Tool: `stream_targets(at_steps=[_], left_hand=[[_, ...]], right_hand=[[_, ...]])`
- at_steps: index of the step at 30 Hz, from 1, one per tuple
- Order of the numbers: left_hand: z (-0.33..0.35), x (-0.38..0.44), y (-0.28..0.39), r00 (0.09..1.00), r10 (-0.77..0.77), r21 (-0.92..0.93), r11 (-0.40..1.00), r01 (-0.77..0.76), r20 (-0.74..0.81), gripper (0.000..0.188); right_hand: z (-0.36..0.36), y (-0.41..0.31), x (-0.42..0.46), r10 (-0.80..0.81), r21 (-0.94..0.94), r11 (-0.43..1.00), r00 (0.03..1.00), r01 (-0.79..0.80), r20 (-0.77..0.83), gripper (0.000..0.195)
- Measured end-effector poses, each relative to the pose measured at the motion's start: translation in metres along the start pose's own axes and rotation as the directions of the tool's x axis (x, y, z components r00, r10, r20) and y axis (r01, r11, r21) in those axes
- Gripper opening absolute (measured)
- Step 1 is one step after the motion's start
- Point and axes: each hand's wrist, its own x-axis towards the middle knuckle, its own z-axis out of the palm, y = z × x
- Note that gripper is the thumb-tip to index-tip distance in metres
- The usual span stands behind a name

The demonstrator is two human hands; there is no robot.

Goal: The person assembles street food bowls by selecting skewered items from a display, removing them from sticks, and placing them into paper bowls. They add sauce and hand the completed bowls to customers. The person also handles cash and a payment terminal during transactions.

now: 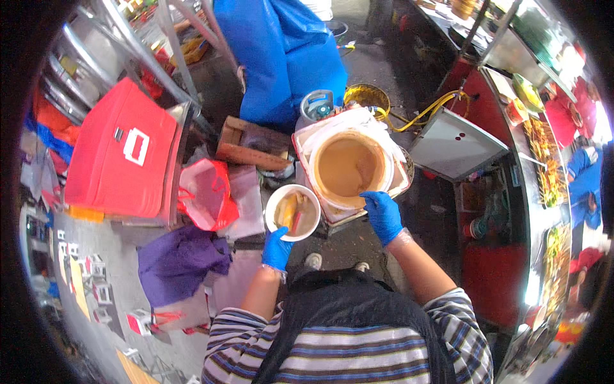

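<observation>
My left hand (279, 248), in a blue disposable glove, grips the near rim of a round white tub (269, 214). Inside the tub, a long yellow item (288, 211) and something pale and red lie in cloudy liquid. To the right, a large round white container (314, 168) of brownish liquid (346, 161) sits in a foam box (400, 188) with a red edge. Over the container's near right rim is my right hand (383, 216), also blue-gloved, fingers bent together. Whether its fingertips hold something small or the rim cannot be made out.
Left are a red insulated box (124, 158), a red plastic bag (211, 192) and purple cloth (184, 261). Beyond the foam box stand a gas cylinder (314, 103) and blue tarp (292, 53). At right, a counter (537, 177) bears trays of skewers (547, 158); people stand beyond it.
</observation>
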Motion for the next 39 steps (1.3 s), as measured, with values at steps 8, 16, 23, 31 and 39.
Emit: stream_targets(at_steps=[8, 16, 23, 31, 39], left_hand=[[-0.023, 0.037, 0.023, 0.976, -0.116, 0.111, 0.989, 0.096, 0.186, 0.061], [-0.029, 0.058, 0.033, 0.956, -0.160, 0.209, 0.972, 0.109, 0.245, 0.064], [-0.026, 0.062, 0.034, 0.959, -0.181, 0.207, 0.969, 0.137, 0.216, 0.064], [-0.030, 0.069, 0.033, 0.946, -0.219, 0.213, 0.962, 0.169, 0.238, 0.062], [-0.033, 0.073, 0.028, 0.948, -0.255, 0.189, 0.957, 0.219, 0.192, 0.061]], right_hand=[[0.011, -0.022, -0.011, 0.275, 0.178, 0.951, 0.955, -0.253, -0.114, 0.023], [0.031, -0.028, -0.022, 0.153, -0.190, 0.967, 0.983, -0.170, -0.104, 0.020], [0.033, -0.026, -0.015, 0.692, 0.682, 0.610, 0.690, -0.404, -0.210, 0.015], [0.045, -0.027, -0.021, 0.598, 0.418, 0.765, 0.780, -0.489, -0.183, 0.017], [0.016, -0.053, -0.017, 0.795, 0.813, 0.411, 0.599, -0.414, -0.097, 0.019]])
